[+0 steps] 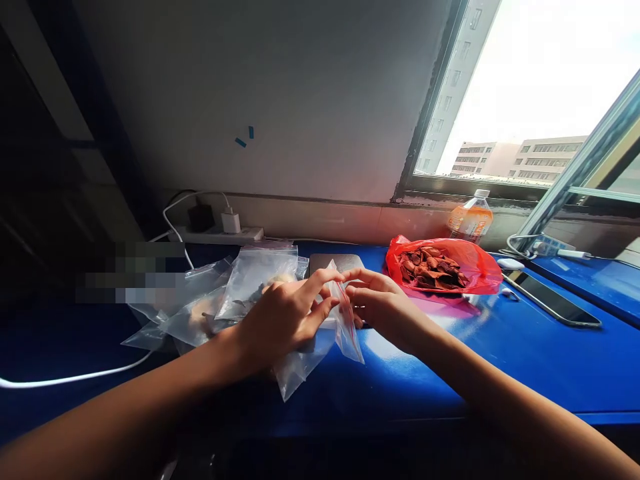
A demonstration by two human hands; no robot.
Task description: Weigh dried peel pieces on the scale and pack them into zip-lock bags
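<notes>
Between my two hands a clear zip-lock bag with a reddish seal strip hangs tilted over the blue desk. My left hand pinches its upper left edge with thumb and forefinger. At the bag's right side, my right hand grips the top edge, its fingers curled. Whether anything is inside this bag I cannot tell. Under and left of my left hand lie several other clear plastic bags, some with pale or dark contents. Behind the hands sits a flat metallic-looking box, partly hidden.
Right of my hands stands an open red plastic bag of dried brown pieces. Beyond it are a drink bottle, a phone and a white earbud case. A power strip with a white charger lies along the wall.
</notes>
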